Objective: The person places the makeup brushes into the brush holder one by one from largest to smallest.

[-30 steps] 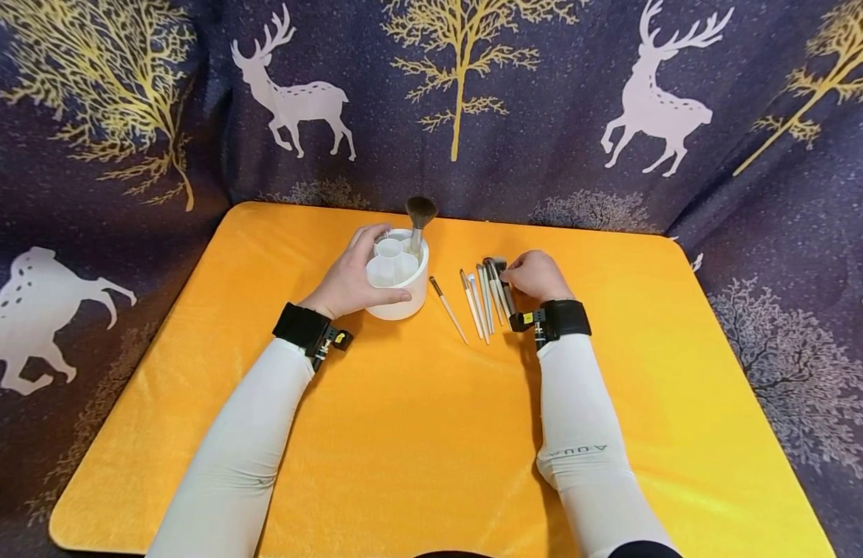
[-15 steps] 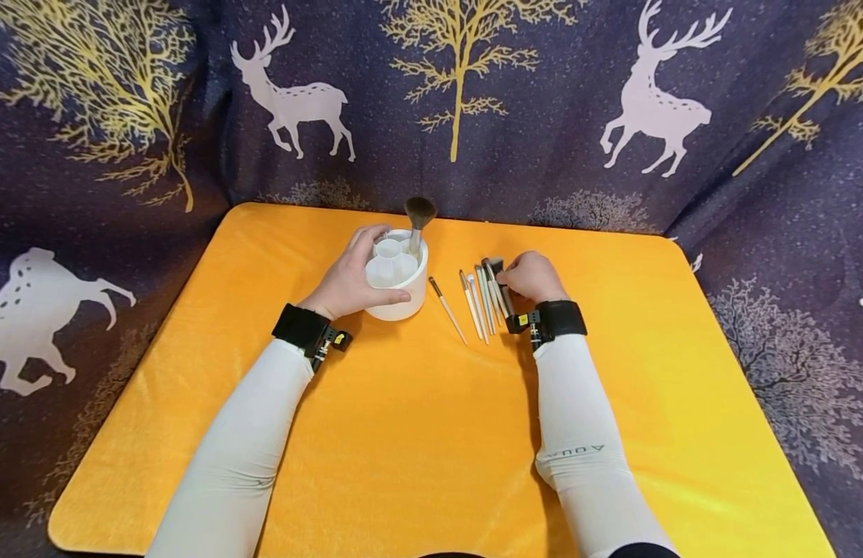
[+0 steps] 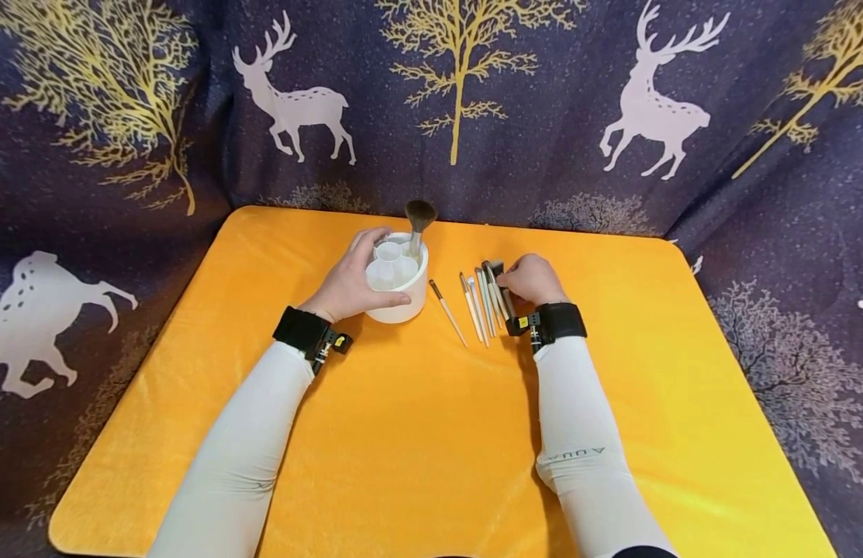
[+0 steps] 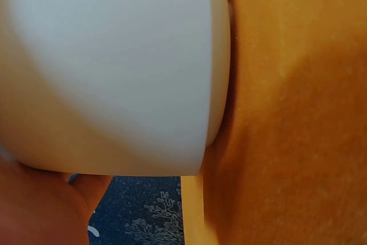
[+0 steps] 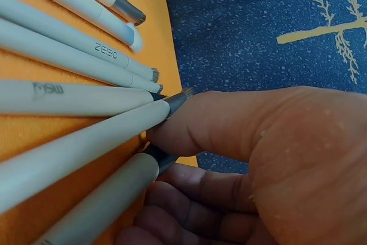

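**A:** Talk me through it, left side first. What's my left hand (image 3: 350,280) doing?

**B:** It's wrapped round the white round brush holder (image 3: 398,280), thumb across the near wall, fingers curled over the far rim. That grip is clamped on the holder, which stands upright on the orange surface (image 3: 417,434). One big powder brush (image 3: 419,223) stands in a back compartment, bristles up.

**A:** And moving right?

**B:** A row of makeup brushes (image 3: 481,296) lies flat just right of the holder, handles pointing back toward me, bristle ends away. A thin one (image 3: 448,311) lies slightly apart, angled, nearest the holder.

**A:** My right hand (image 3: 536,280)?

**B:** At the right end of that row, fingers curled down on the outermost brush (image 5: 86,159). The wrist view shows the thumb (image 5: 229,121) pressed on its ferrule end, fingers tucked beneath: a pinch near the bristles, not the handle.

**A:** So which way does it lie from the grip?

**B:** Its long axis runs back toward your wrist. The holder sits to the left, across the other brushes, and I'd judge the right hand the nearer one to every loose brush.
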Demonstrator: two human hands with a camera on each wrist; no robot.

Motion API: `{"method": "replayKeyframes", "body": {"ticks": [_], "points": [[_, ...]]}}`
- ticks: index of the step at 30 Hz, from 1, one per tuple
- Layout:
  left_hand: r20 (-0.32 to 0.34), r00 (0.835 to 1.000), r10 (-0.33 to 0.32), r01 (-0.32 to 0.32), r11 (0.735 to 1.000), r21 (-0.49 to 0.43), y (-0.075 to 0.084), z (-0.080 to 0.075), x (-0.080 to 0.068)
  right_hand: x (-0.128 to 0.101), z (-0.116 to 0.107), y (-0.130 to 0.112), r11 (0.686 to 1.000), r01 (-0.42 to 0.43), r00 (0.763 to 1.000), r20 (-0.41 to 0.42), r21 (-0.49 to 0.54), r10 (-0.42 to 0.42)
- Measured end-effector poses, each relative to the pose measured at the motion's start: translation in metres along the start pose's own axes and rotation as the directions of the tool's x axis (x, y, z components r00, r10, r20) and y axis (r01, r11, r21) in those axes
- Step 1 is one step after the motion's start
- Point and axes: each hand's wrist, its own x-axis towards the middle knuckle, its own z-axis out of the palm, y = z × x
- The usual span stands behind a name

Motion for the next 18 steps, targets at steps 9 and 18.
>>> {"method": "replayKeyframes", "body": {"ticks": [9,18], "points": [[-0.001,1.0,-0.002,0.002,1.0,-0.009,-0.0016,0.0011,-0.0007,-0.001,-0.0001,0.0003,1.0,-0.011,1.0,0.008,-0.009,0.011],[-0.001,1.0,0.003,-0.003,1.0,0.001,0.0003,-0.0002,-0.0003,-0.0023,-0.0047,0.0032,1.0,-0.009,1.0,0.013,0.007,0.009]]}}
